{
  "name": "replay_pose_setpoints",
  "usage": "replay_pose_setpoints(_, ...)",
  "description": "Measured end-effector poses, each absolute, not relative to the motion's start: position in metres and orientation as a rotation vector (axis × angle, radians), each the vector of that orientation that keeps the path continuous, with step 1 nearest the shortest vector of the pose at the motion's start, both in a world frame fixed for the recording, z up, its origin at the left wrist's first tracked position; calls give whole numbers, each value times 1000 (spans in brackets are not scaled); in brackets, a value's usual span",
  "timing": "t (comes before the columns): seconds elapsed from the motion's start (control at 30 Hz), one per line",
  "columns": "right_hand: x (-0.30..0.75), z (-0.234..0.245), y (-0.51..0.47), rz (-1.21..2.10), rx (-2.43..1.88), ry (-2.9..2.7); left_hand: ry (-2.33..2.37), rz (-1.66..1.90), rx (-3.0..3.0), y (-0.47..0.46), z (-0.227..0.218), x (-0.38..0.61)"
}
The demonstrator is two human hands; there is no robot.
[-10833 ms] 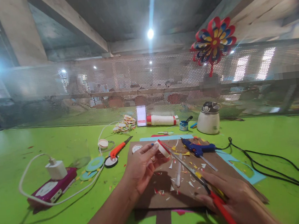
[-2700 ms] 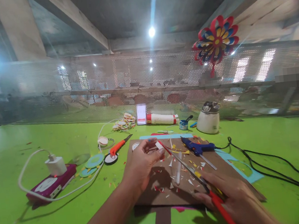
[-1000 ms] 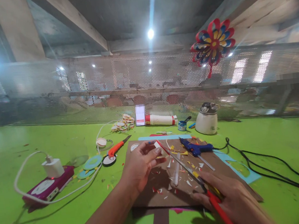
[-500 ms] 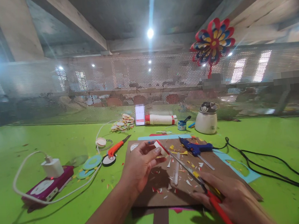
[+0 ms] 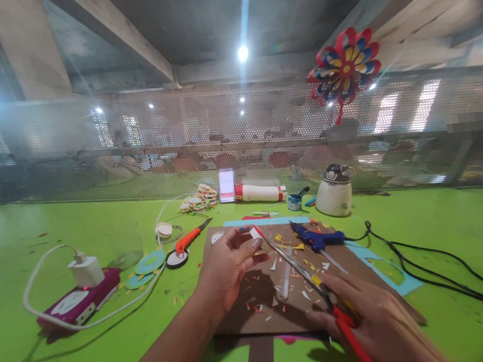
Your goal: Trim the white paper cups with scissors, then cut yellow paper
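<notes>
Pinched in the fingertips of my left hand is a small white piece of paper with a red edge. My right hand grips scissors with red handles, their blades pointing up and left so the tips meet the paper. Below both hands lies a brown board strewn with red, white and yellow paper scraps. A clear glue stick rests on it between my hands. Beyond the scissors, a blue glue gun lies on the board's right part.
A purple power strip with a white charger stands left. An orange utility knife lies beside pale blue paper rings. At the back are a phone, a white tube and a bottle. Black cable loops right.
The scissor blades have come closer together at the paper. Less of the white paper shows below my left fingers. Both hands stay in nearly the same place.
</notes>
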State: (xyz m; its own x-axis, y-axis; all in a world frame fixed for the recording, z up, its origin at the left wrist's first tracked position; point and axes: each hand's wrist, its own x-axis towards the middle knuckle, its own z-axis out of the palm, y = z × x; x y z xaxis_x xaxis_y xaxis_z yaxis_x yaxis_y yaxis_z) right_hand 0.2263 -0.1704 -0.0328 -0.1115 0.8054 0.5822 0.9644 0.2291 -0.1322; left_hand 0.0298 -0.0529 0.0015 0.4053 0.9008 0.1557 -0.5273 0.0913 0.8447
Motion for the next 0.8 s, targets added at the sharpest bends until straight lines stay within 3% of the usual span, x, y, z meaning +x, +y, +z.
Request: replay_pose_setpoints(0.8, 229, -39, -172, -423, -1720, -1933, 500, 1106, 1077, -56, 0, 33)
